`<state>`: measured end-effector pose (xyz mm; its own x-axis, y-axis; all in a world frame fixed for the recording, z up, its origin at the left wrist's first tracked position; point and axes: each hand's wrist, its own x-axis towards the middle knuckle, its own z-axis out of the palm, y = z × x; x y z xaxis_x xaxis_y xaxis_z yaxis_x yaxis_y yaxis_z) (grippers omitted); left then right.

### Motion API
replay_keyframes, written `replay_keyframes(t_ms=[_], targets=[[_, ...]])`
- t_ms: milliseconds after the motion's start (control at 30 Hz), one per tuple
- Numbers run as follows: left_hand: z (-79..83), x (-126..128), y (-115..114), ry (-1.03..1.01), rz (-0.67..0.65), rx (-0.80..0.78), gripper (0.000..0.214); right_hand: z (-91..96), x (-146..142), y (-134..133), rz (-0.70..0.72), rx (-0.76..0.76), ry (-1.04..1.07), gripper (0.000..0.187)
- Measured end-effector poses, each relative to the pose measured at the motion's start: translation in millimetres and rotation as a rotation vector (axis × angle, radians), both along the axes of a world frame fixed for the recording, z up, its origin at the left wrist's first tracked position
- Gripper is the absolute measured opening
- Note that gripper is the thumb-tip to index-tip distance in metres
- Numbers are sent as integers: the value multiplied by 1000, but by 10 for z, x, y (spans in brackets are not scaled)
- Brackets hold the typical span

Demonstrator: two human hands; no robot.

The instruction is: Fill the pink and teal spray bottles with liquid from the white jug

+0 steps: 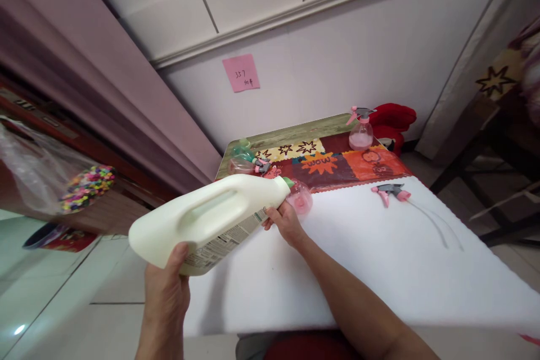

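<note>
My left hand [169, 284] grips the base of a large white jug [211, 219] with a built-in handle and a printed label, tipped almost flat with its green-rimmed mouth toward a small pink bottle [300, 198]. My right hand [284, 222] is closed near the jug's neck, right beside the pink bottle, which stands open-topped on the white sheet [379, 259]. A pink and grey spray head [392, 192] with a long clear tube lies loose on the sheet to the right.
A pink spray bottle [360, 130] with its trigger stands at the table's far side on a patterned cloth [337, 164]. A green spray bottle [247, 158] lies at the far left corner. A red thing [392, 118] sits by the wall. A bag of coloured beads [86, 185] hangs left.
</note>
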<state>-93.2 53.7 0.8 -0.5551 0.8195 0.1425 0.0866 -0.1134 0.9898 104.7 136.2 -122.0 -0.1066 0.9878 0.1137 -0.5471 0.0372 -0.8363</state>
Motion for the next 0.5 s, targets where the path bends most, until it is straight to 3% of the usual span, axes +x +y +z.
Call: replay_keyframes(t_ms=[500], targets=[[8, 6, -2, -44, -18, 21, 61, 18, 10, -10, 9, -6, 18, 47]])
